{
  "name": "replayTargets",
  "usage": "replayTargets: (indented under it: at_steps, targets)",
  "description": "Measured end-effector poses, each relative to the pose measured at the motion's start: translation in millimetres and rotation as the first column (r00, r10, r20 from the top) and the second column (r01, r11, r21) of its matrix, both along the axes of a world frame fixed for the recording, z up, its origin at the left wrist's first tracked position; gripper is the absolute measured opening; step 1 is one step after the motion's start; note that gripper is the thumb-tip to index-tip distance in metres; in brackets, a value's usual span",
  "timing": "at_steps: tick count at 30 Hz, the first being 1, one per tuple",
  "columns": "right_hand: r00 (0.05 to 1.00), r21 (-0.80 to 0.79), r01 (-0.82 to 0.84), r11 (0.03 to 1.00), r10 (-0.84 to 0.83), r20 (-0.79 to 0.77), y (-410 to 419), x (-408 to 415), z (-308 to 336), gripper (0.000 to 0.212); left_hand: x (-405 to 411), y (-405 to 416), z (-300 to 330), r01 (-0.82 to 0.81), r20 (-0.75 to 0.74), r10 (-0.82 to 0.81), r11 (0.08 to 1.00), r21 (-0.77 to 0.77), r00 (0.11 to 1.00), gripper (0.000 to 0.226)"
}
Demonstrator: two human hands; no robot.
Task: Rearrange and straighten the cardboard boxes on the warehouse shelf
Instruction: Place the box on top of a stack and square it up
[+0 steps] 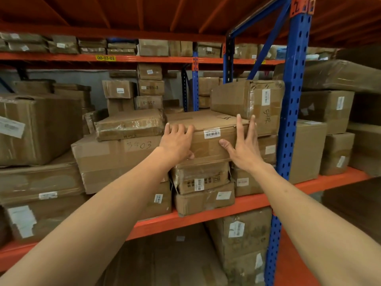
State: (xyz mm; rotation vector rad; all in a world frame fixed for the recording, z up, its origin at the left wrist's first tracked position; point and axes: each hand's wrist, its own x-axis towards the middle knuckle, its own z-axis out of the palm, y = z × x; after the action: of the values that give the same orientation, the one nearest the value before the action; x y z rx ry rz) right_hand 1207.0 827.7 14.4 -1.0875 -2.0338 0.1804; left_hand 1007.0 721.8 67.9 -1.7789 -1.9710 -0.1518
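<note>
A flat cardboard box with a barcode label (208,129) lies on top of a stack on the orange shelf (243,201). My left hand (177,141) curls over the box's front left corner, fingers on its top. At the box's right front edge my right hand (243,143) has its fingers spread, the thumb touching the front face. Behind the right hand a larger taped box (245,100) rests on the flat box's far right part. Under the flat box sits a crumpled taped box (201,176) on another carton (204,200).
A box marked 3503 (115,159) with a thin taped box (129,124) on it stands to the left. A blue upright post (292,104) rises close on the right. More cartons fill the shelf at left, right and behind.
</note>
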Motion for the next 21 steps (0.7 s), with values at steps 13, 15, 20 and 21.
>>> replayTargets:
  at_steps: [13, 15, 20, 21]
  targets:
    - [0.998, 0.058, -0.066, 0.996, 0.066, -0.008, 85, -47, -9, 0.091, -27, 63, 3, -0.231, -0.061, 0.231, 0.973, 0.001, 0.971, 0.092]
    - [0.998, 0.098, -0.058, 0.994, 0.060, -0.016, 95, -55, -15, 0.088, -32, 70, 0, -0.261, -0.059, 0.261, 0.965, 0.005, 0.963, 0.091]
    - [0.997, 0.123, -0.075, 0.989, 0.078, -0.015, 110, -64, -18, 0.085, -35, 81, 0, -0.296, 0.007, 0.296, 0.955, -0.029, 0.955, 0.092]
    - [0.996, 0.114, -0.083, 0.990, 0.085, -0.011, 112, -64, -16, 0.085, -34, 82, 1, -0.305, 0.008, 0.306, 0.952, -0.033, 0.952, 0.092]
